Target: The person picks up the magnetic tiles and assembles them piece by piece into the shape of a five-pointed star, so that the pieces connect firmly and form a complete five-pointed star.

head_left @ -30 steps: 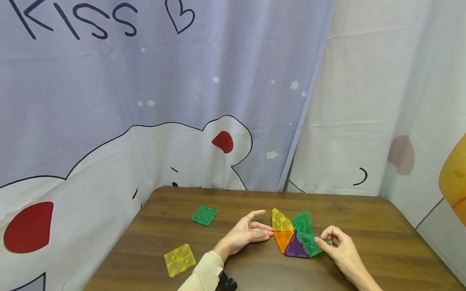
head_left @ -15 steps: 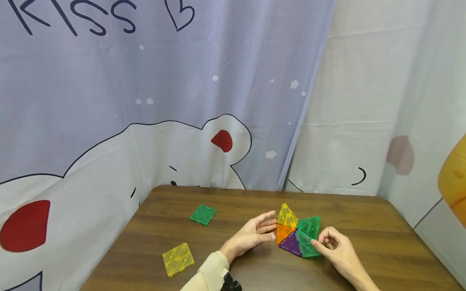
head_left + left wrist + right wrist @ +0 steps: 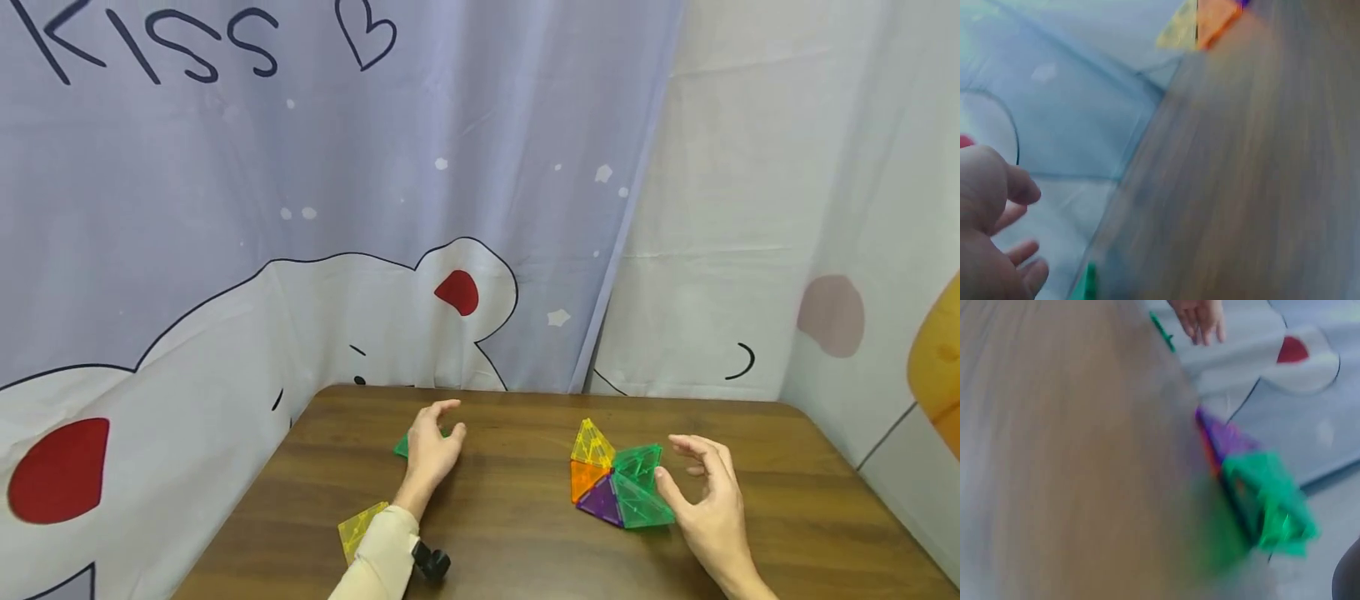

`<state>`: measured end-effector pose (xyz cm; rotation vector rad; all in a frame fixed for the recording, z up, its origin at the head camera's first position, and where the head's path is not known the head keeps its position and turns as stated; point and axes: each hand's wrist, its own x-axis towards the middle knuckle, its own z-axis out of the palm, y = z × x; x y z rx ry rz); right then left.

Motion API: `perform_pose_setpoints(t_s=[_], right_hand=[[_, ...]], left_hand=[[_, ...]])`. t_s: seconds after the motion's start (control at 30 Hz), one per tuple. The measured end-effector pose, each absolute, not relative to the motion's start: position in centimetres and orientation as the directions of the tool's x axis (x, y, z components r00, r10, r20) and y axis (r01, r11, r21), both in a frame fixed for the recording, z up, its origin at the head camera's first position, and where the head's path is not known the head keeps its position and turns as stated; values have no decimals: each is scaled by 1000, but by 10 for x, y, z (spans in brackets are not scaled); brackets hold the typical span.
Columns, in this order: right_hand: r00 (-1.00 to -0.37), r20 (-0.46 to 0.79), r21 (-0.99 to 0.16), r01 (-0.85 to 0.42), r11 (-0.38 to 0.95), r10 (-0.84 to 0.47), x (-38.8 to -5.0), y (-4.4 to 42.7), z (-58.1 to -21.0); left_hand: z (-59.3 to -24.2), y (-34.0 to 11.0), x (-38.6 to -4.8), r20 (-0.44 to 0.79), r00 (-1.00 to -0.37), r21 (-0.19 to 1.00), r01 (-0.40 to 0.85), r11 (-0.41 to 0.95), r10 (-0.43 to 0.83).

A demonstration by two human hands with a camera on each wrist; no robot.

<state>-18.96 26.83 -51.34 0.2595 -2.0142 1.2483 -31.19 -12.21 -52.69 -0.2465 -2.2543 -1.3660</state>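
Over the table's left half my left hand [image 3: 431, 450] hovers with fingers spread. Beneath it the green square tile [image 3: 402, 447] lies mostly hidden; its tip [image 3: 1088, 284] shows low in the left wrist view. My right hand [image 3: 708, 504] is held open just right of a joined fan of see-through magnetic tiles. That fan has a yellow triangle [image 3: 591, 446], an orange triangle [image 3: 585, 478], a purple triangle [image 3: 602, 502] and green tiles [image 3: 639, 493]. Whether the right thumb touches the green edge, I cannot tell. In the right wrist view, the green part [image 3: 1269, 500] rises from the table.
A yellow square tile [image 3: 356, 529] lies at the left front, partly covered by the left sleeve [image 3: 382, 550]. The brown wooden table [image 3: 517, 542] ends at the back against a printed curtain [image 3: 360, 167].
My left hand has left the fan's side and moved left to the green square tile. My right hand has let go of the green tile, its fingers opening. The fan has turned slightly.
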Motion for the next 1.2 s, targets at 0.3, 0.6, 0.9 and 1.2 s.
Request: perform_pose_setpoints(t_s=[0.3, 0.6, 0.9, 1.2], right_hand=[[-738, 675, -713, -656, 248, -7, -194, 209, -488], [-902, 391, -898, -417, 139, -183, -199, 142, -516], [-895, 278, -928, -344, 143, -349, -209, 134, -535], [-915, 255, -928, -322, 188, -312, -218, 131, -539]], left_hand=[[-526, -165, -294, 311, -918, 764, 87, 639, -247], [-528, -165, -290, 257, -940, 666, 3, 746, -225], [-524, -152, -280, 283, -959, 676, 220, 703, 27], [-514, -145, -273, 161, -876, 737, 413, 535, 454]])
